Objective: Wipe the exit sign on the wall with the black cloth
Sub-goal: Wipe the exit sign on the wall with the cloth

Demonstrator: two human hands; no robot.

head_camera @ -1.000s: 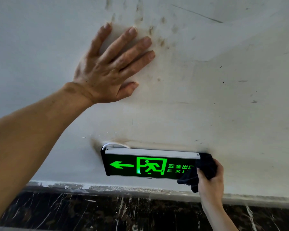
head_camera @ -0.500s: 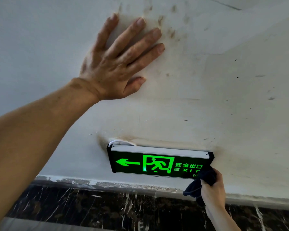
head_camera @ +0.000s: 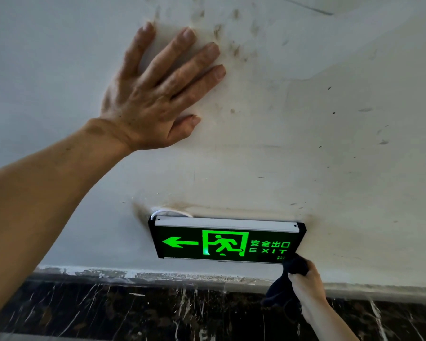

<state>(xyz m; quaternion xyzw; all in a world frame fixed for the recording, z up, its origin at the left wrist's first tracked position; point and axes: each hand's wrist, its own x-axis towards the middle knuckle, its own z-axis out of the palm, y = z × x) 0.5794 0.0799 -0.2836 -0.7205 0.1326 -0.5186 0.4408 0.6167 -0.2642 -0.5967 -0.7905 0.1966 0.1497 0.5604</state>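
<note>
Sign (head_camera: 228,241) hangs low on the wall, now fully uncovered: right hand (head_camera: 306,285), fingers bunched around the cloth (head_camera: 287,279), has slid off below its right corner. Left hand (head_camera: 158,94) stays spread above. That pass looks finished.

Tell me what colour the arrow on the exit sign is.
Bright green, glowing on the exit sign's black face; the head view shows it clearly.

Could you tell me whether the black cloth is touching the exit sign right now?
Touching: the head view shows the black cloth pressed over the exit sign at its lower right corner.
</note>
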